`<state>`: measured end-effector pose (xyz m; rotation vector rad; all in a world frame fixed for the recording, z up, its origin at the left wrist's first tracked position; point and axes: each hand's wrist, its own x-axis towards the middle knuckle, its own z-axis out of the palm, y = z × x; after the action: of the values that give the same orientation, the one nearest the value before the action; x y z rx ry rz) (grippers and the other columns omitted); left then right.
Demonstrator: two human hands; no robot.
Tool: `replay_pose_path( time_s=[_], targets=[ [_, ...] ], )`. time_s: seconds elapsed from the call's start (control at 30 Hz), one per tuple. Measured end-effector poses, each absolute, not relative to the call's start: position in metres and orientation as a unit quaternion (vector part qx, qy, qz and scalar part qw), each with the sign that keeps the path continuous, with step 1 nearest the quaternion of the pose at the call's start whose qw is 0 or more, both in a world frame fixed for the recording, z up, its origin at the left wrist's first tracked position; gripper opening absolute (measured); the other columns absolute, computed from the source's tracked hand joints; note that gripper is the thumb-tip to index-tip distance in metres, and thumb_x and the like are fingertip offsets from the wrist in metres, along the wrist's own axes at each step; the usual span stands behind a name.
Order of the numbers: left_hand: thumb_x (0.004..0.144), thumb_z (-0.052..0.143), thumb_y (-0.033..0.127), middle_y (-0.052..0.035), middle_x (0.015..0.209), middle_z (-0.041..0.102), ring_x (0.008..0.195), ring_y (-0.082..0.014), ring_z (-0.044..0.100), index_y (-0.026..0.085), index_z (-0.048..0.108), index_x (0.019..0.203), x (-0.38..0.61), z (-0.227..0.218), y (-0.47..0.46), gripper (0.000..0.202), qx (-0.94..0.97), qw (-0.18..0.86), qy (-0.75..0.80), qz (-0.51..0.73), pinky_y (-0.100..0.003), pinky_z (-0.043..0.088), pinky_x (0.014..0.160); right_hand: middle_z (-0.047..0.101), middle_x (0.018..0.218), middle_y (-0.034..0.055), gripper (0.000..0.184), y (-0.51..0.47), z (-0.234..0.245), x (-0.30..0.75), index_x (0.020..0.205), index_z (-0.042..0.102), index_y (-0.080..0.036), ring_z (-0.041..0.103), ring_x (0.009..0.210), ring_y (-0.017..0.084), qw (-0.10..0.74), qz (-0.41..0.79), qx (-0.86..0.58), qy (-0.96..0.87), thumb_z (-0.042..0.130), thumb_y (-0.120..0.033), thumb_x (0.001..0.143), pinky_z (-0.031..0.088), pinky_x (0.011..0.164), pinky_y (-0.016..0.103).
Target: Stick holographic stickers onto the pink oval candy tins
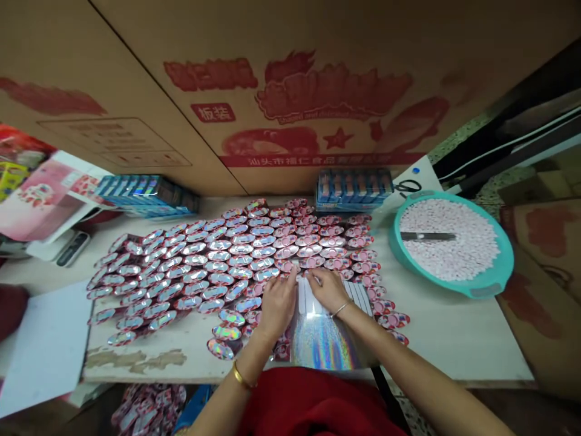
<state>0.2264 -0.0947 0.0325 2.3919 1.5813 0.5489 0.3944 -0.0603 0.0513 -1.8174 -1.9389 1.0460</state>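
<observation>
Fingers bent inward, my left hand rests over the small packs at the left edge of a shiny holographic sheet. My right hand lies above the sheet's upper, white-striped part, its thumb and fingers drawn together. Both sets of fingertips meet close together at a pack by the sheet's top edge. What they pinch is too small to make out. Around them stand rows of small red-and-pink packs with oval tops. Many on the left, such as one silver-topped pack, are covered; a pink-topped pack shows a round recess.
To the right, a turquoise basin holds many small pale pieces and a dark flat bar. Scissors lie behind it. Blue display boxes stand against large cartons. White board lies at left.
</observation>
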Motion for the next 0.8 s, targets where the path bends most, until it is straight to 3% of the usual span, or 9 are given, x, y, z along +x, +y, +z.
replay_pose_path(
  time_s=[0.13, 0.27, 0.33, 0.4, 0.47, 0.57, 0.67, 0.8],
  targets=[
    [0.094, 0.045, 0.018, -0.0049, 0.088, 0.063, 0.082, -0.0192, 0.059, 0.021, 0.022, 0.152, 0.22, 0.035, -0.104, 0.063, 0.772, 0.184, 0.553, 0.253, -0.035, 0.047, 0.079, 0.073, 0.084, 0.0031, 0.024, -0.056, 0.044, 0.394, 0.08, 0.068, -0.021, 0.065, 0.084, 0.018, 0.131, 0.332, -0.627, -0.692, 0.048, -0.022, 0.093, 0.036, 0.077, 0.03],
    [0.091, 0.055, 0.021, -0.0001, 0.082, 0.055, 0.076, -0.0141, 0.055, 0.025, 0.019, 0.153, 0.207, 0.055, -0.106, 0.072, 0.63, 0.309, 0.603, 0.38, -0.029, 0.047, 0.076, 0.071, 0.089, 0.01, 0.026, -0.057, 0.025, 0.401, 0.082, 0.07, -0.019, 0.063, 0.091, 0.024, 0.119, 0.285, -0.632, -0.71, 0.047, -0.024, 0.094, 0.04, 0.084, 0.037],
    [0.087, 0.062, 0.024, 0.0014, 0.081, 0.053, 0.074, -0.0121, 0.053, 0.026, 0.02, 0.152, 0.204, 0.067, -0.095, 0.077, 0.53, 0.346, 0.627, 0.455, -0.027, 0.046, 0.075, 0.069, 0.1, 0.0129, 0.026, -0.056, 0.02, 0.402, 0.093, 0.07, -0.018, 0.06, 0.099, 0.026, 0.18, 0.305, -0.616, -0.703, 0.05, -0.035, 0.094, 0.042, 0.089, 0.04],
    [0.082, 0.068, 0.026, 0.0023, 0.08, 0.052, 0.072, -0.0105, 0.052, 0.028, 0.024, 0.15, 0.206, 0.075, -0.076, 0.081, 0.439, 0.371, 0.631, 0.522, -0.024, 0.045, 0.072, 0.067, 0.11, 0.0126, 0.037, -0.051, 0.021, 0.399, 0.108, 0.068, -0.019, 0.058, 0.107, 0.026, 0.279, 0.372, -0.585, -0.665, 0.05, -0.048, 0.093, 0.043, 0.093, 0.041],
    [0.077, 0.074, 0.029, 0.0031, 0.078, 0.051, 0.07, -0.0093, 0.051, 0.028, 0.029, 0.148, 0.212, 0.078, -0.055, 0.084, 0.375, 0.391, 0.622, 0.565, -0.021, 0.044, 0.069, 0.067, 0.108, 0.0097, 0.047, -0.041, 0.026, 0.391, 0.113, 0.064, -0.021, 0.059, 0.103, 0.023, 0.354, 0.473, -0.558, -0.583, 0.044, -0.057, 0.093, 0.046, 0.092, 0.039],
    [0.073, 0.078, 0.03, 0.0034, 0.077, 0.052, 0.069, -0.0086, 0.051, 0.028, 0.033, 0.145, 0.224, 0.07, -0.028, 0.084, 0.334, 0.412, 0.618, 0.58, -0.02, 0.043, 0.067, 0.066, 0.085, 0.0033, 0.045, -0.018, 0.03, 0.373, 0.097, 0.066, -0.02, 0.059, 0.08, 0.018, 0.403, 0.585, -0.545, -0.446, 0.052, -0.062, 0.086, 0.048, 0.077, 0.032],
    [0.071, 0.079, 0.031, 0.0037, 0.076, 0.052, 0.065, -0.0075, 0.049, 0.025, 0.036, 0.143, 0.229, 0.057, -0.011, 0.084, 0.312, 0.432, 0.624, 0.572, -0.019, 0.041, 0.062, 0.056, 0.067, -0.0019, 0.038, 0.006, 0.024, 0.36, 0.071, 0.059, -0.02, 0.048, 0.063, 0.012, 0.437, 0.603, -0.553, -0.374, 0.067, -0.057, 0.074, 0.042, 0.066, 0.027],
    [0.069, 0.08, 0.03, 0.0044, 0.075, 0.052, 0.06, -0.0062, 0.047, 0.023, 0.035, 0.143, 0.227, 0.039, 0.009, 0.086, 0.285, 0.44, 0.635, 0.567, -0.018, 0.04, 0.058, 0.049, 0.062, -0.0038, 0.036, 0.03, 0.01, 0.358, 0.068, 0.057, -0.02, 0.041, 0.058, 0.011, 0.447, 0.606, -0.569, -0.331, 0.065, -0.055, 0.075, 0.036, 0.059, 0.025]
  ],
)
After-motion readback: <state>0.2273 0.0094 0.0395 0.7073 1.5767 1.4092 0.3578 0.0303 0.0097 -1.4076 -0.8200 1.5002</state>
